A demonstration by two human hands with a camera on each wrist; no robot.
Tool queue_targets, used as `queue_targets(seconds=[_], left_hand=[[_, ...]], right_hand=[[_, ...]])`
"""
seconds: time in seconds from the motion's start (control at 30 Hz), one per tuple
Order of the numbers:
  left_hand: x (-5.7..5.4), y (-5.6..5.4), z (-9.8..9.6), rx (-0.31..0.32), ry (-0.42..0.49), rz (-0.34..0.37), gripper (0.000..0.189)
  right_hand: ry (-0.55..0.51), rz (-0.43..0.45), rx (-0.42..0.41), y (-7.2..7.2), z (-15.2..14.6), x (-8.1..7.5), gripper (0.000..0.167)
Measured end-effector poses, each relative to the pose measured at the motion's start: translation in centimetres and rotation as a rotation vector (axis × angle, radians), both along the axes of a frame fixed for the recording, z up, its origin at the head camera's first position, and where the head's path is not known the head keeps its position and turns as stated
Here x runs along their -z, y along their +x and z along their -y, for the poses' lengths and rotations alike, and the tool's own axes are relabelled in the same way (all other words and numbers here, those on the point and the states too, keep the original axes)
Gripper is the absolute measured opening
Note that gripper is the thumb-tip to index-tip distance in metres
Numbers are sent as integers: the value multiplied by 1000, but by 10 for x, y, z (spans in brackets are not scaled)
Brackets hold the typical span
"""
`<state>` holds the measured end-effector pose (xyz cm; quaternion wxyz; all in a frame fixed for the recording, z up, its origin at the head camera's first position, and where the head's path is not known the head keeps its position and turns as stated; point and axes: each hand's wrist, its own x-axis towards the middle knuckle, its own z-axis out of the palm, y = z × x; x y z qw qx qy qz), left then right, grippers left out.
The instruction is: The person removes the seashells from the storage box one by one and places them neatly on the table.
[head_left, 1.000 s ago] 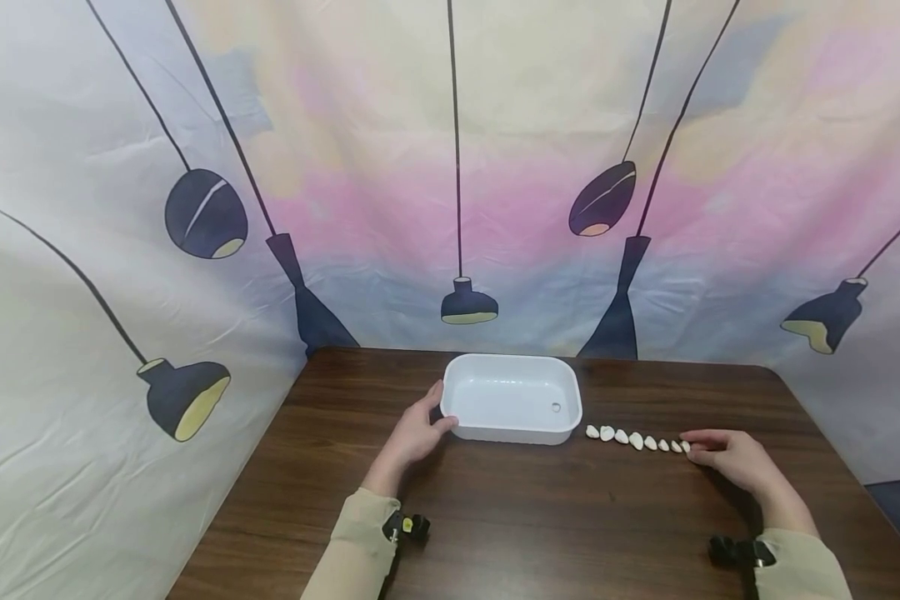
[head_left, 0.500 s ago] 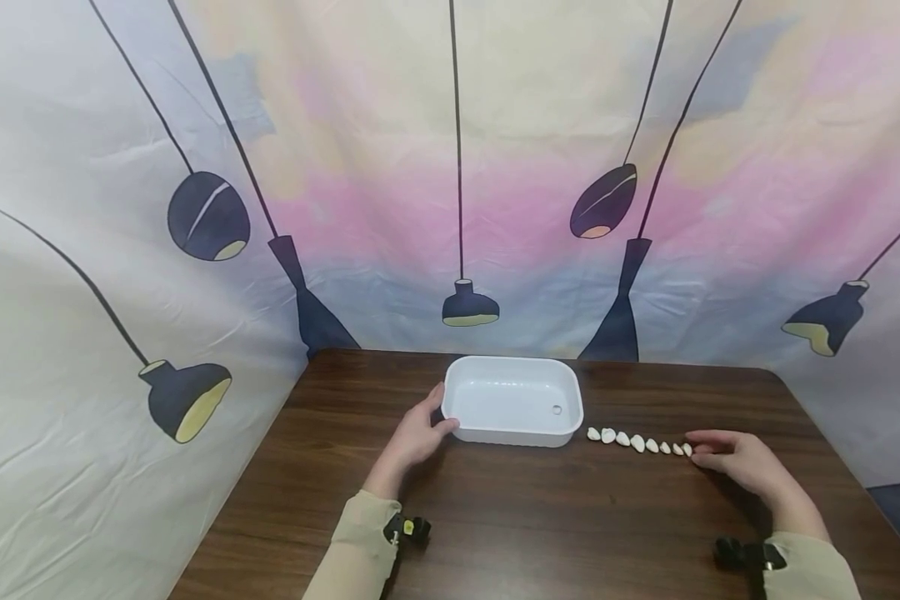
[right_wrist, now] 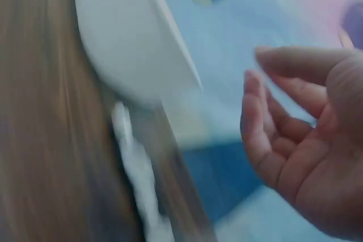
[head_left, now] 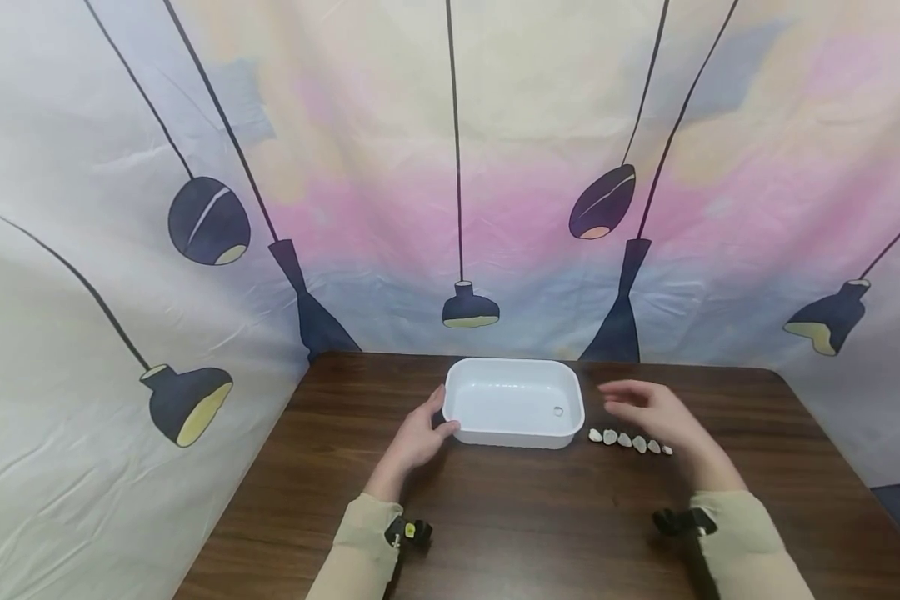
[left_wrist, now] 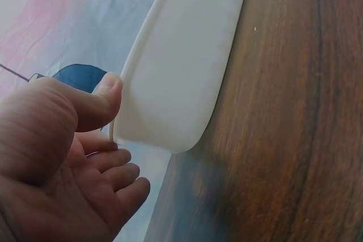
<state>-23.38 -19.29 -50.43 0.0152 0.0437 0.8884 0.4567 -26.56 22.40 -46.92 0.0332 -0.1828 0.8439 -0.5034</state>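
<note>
A white rectangular plastic basin (head_left: 513,437) stands on the wooden table. My left hand (head_left: 418,433) holds its left end, the thumb over the rim and the fingers behind, as the left wrist view also shows. To the right of the basin runs a row of small white pebbles (head_left: 640,444). Above that row, fingers towards the basin's right side, is my right hand (head_left: 648,408). Its thumb and index fingertip come close together in the right wrist view; I cannot tell whether a pebble is between them. My right wrist covers the table beyond the row's right end.
A small round mark (head_left: 558,411) shows on the basin's floor near the right. The dark wooden table (head_left: 525,517) reaches back to a fabric backdrop (head_left: 390,308) printed with hanging lamps. Each sleeve carries a small black wrist camera (head_left: 417,533).
My right hand has left the right end of the pebble row and moved left and away from me, close to the basin. The left hand and the basin stay where they were.
</note>
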Motion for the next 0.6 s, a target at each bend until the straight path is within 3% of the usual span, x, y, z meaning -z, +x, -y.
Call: queue_targets(seconds=[0.1, 0.23, 0.37, 0.6], left_hand=[[0, -1, 0, 0, 0, -3, 73], [1, 0, 0, -3, -4, -4, 73], [1, -1, 0, -1, -4, -3, 73], [-1, 0, 1, 2, 1, -1, 73]], right_hand=[[-35, 10, -78, -12, 37, -5, 38], [27, 59, -138, -25, 73, -3, 39], [99, 103, -149, -34, 93, 2, 43], [103, 160, -84, -43, 114, 5, 47]])
